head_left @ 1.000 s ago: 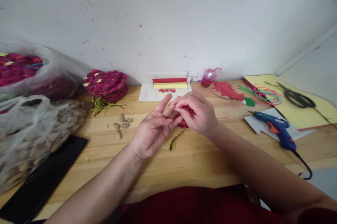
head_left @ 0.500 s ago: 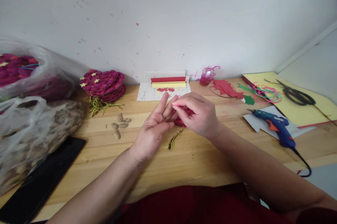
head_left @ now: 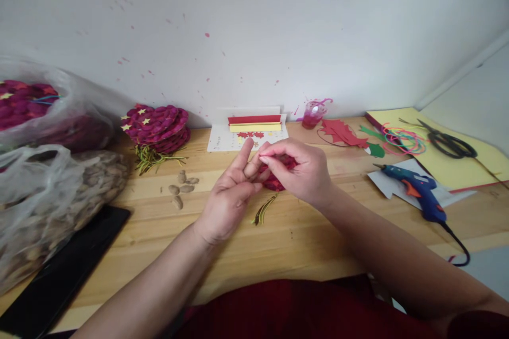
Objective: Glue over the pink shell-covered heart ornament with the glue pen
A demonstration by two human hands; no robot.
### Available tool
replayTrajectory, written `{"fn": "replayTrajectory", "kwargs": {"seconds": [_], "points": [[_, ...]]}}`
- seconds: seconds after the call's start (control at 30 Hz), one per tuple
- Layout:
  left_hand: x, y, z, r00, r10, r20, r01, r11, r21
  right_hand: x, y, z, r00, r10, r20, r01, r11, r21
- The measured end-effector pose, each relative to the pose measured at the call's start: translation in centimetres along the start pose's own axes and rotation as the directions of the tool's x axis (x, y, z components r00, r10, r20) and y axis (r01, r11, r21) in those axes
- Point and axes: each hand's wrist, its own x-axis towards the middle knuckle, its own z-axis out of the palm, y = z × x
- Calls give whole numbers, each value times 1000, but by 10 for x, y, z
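Observation:
My left hand (head_left: 226,198) is held palm up above the table, its index finger stretched out and the others partly bent. The thumb and index finger of my right hand (head_left: 308,174) pinch together at a fingertip of the left. Whatever lies in that pinch is too small to make out. Beneath both hands rests a bumpy crimson piece (head_left: 274,184), mostly covered by them. A yellow-green and dark string tassel (head_left: 262,210) lies just in front of it. Behind the hands, white paper (head_left: 218,141) bears small red and yellow cut-outs.
Left: a stack of crimson pieces (head_left: 165,124) with yellow stars, loose peanuts (head_left: 177,190), a bag of peanuts (head_left: 99,177), a black flat object (head_left: 75,270). Right: a blue glue gun (head_left: 431,201), scissors (head_left: 453,145), red paper shapes (head_left: 342,132), a cup (head_left: 312,116) of pink liquid.
Both hands stay almost in place. The right hand's pinching fingers have shifted slightly against the left fingertips, and a little more of the crimson piece shows below.

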Motion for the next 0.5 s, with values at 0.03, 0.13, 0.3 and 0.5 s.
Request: {"fn": "replayTrajectory", "kwargs": {"seconds": [0.03, 0.13, 0.3, 0.5], "points": [[0, -1, 0, 1000, 7, 11, -7, 1000, 9, -1, -1, 1, 1000, 0, -7, 0, 1000, -8], [-2, -5, -2, 999, 32, 37, -33, 999, 31, -2, -1, 1, 999, -3, -35, 1, 999, -46], [-2, -4, -1, 999, 31, 24, -31, 999, 30, 1, -3, 0, 996, 87, -8, -87, 995, 45], [-2, -4, 0, 999, 26, 19, -26, 1000, 6, 2, -6, 1, 972, 231, 39, -234, 947, 222]]}}
